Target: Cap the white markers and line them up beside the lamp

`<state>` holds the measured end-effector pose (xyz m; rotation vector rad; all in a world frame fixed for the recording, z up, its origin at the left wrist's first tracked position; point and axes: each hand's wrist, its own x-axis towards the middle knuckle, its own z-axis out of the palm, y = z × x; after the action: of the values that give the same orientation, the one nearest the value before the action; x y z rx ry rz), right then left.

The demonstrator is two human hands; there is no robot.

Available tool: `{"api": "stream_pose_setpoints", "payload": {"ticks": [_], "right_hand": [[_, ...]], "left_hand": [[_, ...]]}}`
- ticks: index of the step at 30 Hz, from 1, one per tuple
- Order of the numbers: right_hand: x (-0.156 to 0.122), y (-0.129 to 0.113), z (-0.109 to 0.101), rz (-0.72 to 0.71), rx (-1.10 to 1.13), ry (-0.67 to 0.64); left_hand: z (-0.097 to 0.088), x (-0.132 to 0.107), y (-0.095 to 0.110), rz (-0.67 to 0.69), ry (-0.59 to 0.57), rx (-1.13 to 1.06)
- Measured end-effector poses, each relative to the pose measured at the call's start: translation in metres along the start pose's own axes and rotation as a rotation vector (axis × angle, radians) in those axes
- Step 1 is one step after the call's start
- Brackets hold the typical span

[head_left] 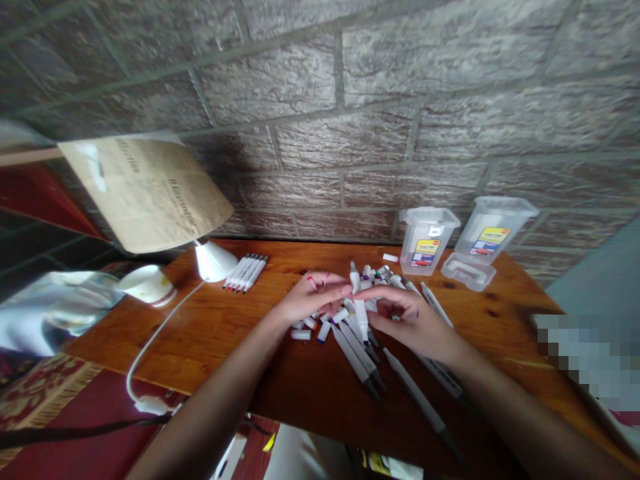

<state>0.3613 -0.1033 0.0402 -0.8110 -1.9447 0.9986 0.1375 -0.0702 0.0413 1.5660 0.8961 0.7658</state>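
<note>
A white marker [361,315] stands nearly upright between my two hands, above a heap of loose markers and caps. My left hand [317,293] pinches it from the left near its upper part, and there are red marks on the back of that hand. From the right, my right hand [413,317] grips the same marker with bent fingers, the index finger across its barrel. Below lie several uncapped white markers [356,353] with grey ends, and loose caps [301,335] with coloured tips. One long marker [415,393] points toward the table's front edge.
Several markers [245,273] lie in a neat row beside the white lamp base [213,261]. A paper cup [149,285] stands at the left. Two clear plastic containers [413,257] and a lid [470,272] are at the back right, near the brick wall [310,147]. A white cable [150,350] crosses the wooden table [215,333].
</note>
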Motion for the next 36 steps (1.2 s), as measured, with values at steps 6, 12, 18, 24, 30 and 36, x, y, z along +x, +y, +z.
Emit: {"api": "stream_pose_setpoints", "payload": {"ticks": [6,12,18,24,30,36], "right_hand": [[0.0,-0.003,0.006,-0.025,-0.002,-0.055],[-0.003,-0.002,0.007,0.025,-0.015,-0.098],[-0.004,0.002,0.004,0.087,0.032,-0.044],[-0.002,0.002,0.002,0.081,0.056,-0.003],[-0.003,0.004,0.003,0.112,0.102,-0.025],[-0.003,0.005,0.003,0.113,0.138,-0.024]], "left_hand": [[0.001,0.0,-0.002,-0.039,0.041,-0.152],[0.002,0.003,-0.004,-0.038,0.146,-0.31],[-0.02,0.002,0.001,-0.007,0.352,-0.16],[-0.087,-0.008,-0.022,0.05,0.729,0.443],[-0.109,-0.013,-0.05,-0.044,0.944,1.044],[-0.093,-0.01,-0.044,-0.321,0.821,1.149]]}}
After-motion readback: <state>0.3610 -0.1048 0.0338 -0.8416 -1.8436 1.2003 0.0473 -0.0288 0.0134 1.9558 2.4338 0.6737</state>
